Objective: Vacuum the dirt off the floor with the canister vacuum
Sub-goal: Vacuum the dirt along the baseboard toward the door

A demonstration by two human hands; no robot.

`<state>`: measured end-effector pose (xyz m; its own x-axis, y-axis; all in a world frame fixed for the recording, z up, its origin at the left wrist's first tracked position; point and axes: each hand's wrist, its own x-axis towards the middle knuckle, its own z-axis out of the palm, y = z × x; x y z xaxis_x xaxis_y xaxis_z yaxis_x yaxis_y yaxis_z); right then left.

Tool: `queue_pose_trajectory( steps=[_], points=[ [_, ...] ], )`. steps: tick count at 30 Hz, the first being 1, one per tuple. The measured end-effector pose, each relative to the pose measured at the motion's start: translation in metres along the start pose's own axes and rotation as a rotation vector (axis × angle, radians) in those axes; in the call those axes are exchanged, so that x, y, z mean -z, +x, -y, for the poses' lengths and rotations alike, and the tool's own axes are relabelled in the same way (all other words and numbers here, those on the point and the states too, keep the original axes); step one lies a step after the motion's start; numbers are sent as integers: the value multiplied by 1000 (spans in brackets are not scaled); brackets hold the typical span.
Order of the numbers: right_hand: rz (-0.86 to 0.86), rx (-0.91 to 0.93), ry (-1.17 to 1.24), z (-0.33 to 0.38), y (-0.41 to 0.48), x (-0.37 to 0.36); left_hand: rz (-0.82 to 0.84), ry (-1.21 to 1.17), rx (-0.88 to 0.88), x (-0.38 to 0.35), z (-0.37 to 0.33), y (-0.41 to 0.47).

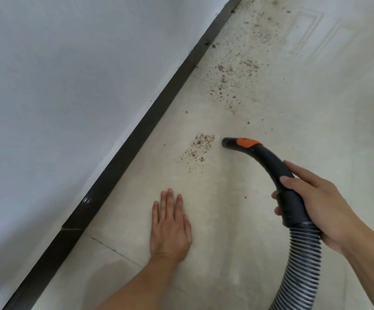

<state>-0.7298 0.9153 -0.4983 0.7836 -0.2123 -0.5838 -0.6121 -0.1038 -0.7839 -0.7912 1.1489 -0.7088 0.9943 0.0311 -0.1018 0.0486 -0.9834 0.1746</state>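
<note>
Head camera view, looking down at a pale beige floor (282,135) that meets a white wall (58,86) along a dark brown baseboard (136,135) running diagonally from lower left to upper right.

The right hand (322,209) grips the curved black handle of a vacuum hose (268,162), fingers and thumb wrapped around it where the rigid handle joins the ribbed grey flexible hose (302,265). The ribbed hose drops away toward the bottom right edge of the picture. An orange slider (247,142) sits on top of the handle near its open end. That open end (226,143) points left and lies low over the floor; whether it touches the floor cannot be told.

Just to the left of the opening lies a small patch of brown crumbly dirt (198,148), apart from the nozzle. A longer trail of the same dirt (237,72) spreads farther away, toward the top of the picture, near the baseboard.

The left hand (170,227) lies flat on the floor, palm down, fingers straight and close together, nearer the viewer than the small dirt patch and holding nothing. Both forearms are bare.
</note>
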Motion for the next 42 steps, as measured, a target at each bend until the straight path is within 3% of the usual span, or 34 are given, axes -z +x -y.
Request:
queue_pose_trajectory(
  steps=[9,18,42],
  points=[
    [68,33,-63,8,13,-30,-4,8,-3,0,-1,0],
    [41,15,-168,-1,-19,-5,-20,-8,0,0,0,0],
    [152,11,-135,-22,-47,-44,-23,18,-2,0,0,0]
  ],
)
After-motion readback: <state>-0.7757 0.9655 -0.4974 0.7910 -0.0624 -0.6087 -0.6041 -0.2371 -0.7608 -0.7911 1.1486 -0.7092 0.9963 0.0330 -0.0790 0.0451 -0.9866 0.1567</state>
